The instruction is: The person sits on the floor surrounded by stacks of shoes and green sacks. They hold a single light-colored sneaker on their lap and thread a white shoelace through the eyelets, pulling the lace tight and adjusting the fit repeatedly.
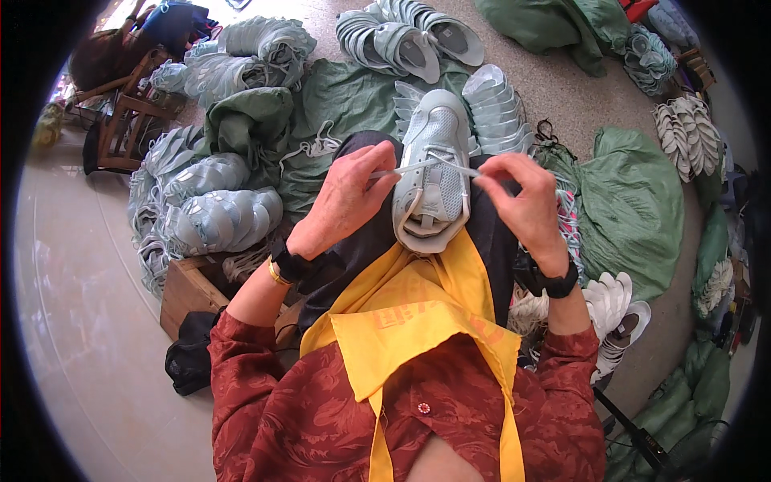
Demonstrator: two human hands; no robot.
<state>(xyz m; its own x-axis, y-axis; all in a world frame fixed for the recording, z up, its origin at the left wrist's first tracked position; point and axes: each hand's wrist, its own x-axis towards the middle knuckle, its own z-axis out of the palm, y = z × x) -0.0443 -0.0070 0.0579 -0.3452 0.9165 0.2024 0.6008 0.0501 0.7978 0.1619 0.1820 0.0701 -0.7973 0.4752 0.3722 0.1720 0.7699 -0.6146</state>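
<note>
A pale blue-grey sneaker upper (435, 161) rests on my lap, toe pointing away from me, its heel end toward my yellow apron (409, 297). A light shoelace (418, 166) runs through its front eyelets, and both ends are drawn out sideways. To the left of the shoe, my left hand (353, 189) pinches one lace end between thumb and fingers. On the other side my right hand (522, 197) pinches the opposite end. The eyelets nearer to me show no lace through them.
Nested stacks of pale blue uppers (225, 213) lie at left, with more (405, 40) at the far side. Green sacks (630, 209) stand at right. A wooden box (193, 293) sits by my left forearm, and white uppers (614, 305) lie by my right.
</note>
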